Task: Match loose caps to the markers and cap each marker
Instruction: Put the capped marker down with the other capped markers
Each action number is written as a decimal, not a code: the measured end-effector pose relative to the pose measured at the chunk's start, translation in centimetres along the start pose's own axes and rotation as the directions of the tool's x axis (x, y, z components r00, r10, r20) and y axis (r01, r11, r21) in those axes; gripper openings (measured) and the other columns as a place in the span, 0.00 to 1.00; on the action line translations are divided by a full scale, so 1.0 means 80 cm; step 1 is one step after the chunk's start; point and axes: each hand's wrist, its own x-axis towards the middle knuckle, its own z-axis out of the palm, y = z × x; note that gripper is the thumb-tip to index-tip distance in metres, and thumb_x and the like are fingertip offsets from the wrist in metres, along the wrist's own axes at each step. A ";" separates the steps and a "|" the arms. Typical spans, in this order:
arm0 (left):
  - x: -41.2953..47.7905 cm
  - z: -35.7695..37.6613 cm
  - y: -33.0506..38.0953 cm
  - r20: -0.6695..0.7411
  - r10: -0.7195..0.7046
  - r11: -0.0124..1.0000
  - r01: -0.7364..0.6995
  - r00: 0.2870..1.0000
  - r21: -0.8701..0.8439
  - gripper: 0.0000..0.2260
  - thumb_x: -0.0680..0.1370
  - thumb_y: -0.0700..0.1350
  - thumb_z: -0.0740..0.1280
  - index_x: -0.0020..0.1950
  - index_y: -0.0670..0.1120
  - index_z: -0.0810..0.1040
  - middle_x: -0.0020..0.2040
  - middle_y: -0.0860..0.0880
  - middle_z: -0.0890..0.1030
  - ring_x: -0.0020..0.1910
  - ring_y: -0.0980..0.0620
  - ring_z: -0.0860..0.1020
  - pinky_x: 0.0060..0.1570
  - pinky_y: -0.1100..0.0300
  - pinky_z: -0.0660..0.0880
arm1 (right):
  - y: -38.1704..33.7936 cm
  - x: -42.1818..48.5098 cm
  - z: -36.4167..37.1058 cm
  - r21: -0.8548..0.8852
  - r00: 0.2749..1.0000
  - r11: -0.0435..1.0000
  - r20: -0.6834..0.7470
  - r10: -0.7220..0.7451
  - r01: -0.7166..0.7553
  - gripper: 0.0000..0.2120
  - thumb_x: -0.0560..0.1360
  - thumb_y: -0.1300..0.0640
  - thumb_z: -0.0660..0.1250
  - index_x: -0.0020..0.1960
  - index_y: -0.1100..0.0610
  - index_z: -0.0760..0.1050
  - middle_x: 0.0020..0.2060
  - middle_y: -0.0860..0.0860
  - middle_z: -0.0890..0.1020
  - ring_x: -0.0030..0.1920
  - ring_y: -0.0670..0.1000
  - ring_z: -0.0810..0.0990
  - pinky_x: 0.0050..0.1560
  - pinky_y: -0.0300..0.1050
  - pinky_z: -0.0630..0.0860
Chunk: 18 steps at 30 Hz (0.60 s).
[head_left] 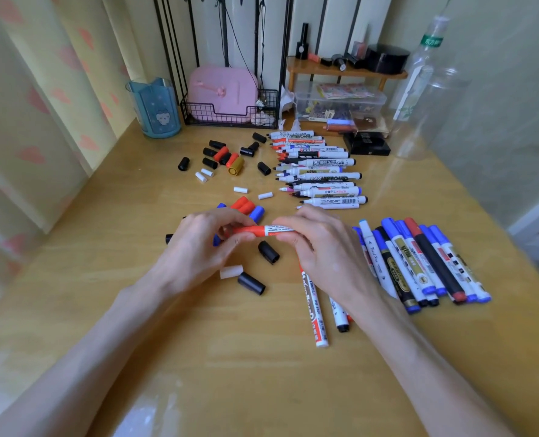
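Pale curtains printed with pink hearts (31,121) hang at the left, beside a wooden desk (198,357) that carries a blue cup (154,108) at its back. Loose caps (220,154) in black, red, white and gold lie scattered over the middle of the desk, and a black cap (268,252) rests just below the work.

The left hand (195,250) comes in palm down with its fingers curled round the red end of a red marker (263,230), which looks to be its cap. The marker lies level between the two hands, just above the desk. The right hand (325,250) pinches the white labelled barrel from the other side, knuckles up, so both hands are clamped on the one pen.

A marker like this should be light, stiff and smooth, so somewhat slippery. It is best held by the barrel's middle and the cap's sides and pressed straight along its length, keeping fingers off the soft inky tip. The small caps will likely roll if nudged.

Behind the right hand, a row of uncapped markers (321,171) waits. Further right lies a pile of capped markers (419,263), with a clear bottle (432,99) behind it.
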 end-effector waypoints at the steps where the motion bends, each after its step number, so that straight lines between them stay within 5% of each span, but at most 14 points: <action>1: 0.000 -0.002 -0.005 -0.005 -0.008 1.000 0.008 1.000 0.027 0.08 0.78 0.59 0.69 0.55 0.60 0.82 0.47 0.64 0.82 0.46 0.56 0.80 0.44 0.66 0.72 | 0.001 0.000 0.000 -0.037 1.000 0.999 -0.011 0.012 -0.013 0.10 0.79 0.57 0.72 0.60 0.51 0.84 0.46 0.47 0.81 0.48 0.53 0.79 0.47 0.55 0.77; 7: -0.002 -0.010 -0.022 0.072 -0.031 0.987 0.020 0.997 0.159 0.11 0.78 0.57 0.71 0.58 0.57 0.84 0.50 0.58 0.80 0.53 0.54 0.77 0.50 0.52 0.78 | 0.007 -0.006 -0.003 -0.099 0.994 0.989 -0.012 0.110 -0.111 0.10 0.80 0.54 0.71 0.61 0.50 0.83 0.54 0.46 0.82 0.55 0.53 0.81 0.55 0.54 0.75; 14: 0.000 -0.009 -0.034 -0.074 -0.132 0.963 0.146 0.988 0.227 0.06 0.81 0.47 0.70 0.57 0.54 0.84 0.47 0.57 0.79 0.50 0.51 0.76 0.46 0.53 0.75 | 0.006 -0.005 0.000 -0.107 0.991 0.986 0.000 0.131 -0.130 0.10 0.81 0.53 0.70 0.62 0.49 0.83 0.53 0.45 0.82 0.55 0.52 0.81 0.54 0.52 0.75; 18: 0.001 -0.001 -0.032 -0.070 -0.178 0.956 0.189 0.982 0.224 0.07 0.78 0.53 0.74 0.54 0.55 0.84 0.48 0.56 0.79 0.50 0.52 0.76 0.44 0.53 0.77 | 0.007 -0.004 -0.001 -0.094 0.989 0.985 -0.023 0.146 -0.148 0.10 0.80 0.54 0.71 0.62 0.49 0.83 0.52 0.45 0.82 0.53 0.51 0.81 0.55 0.52 0.75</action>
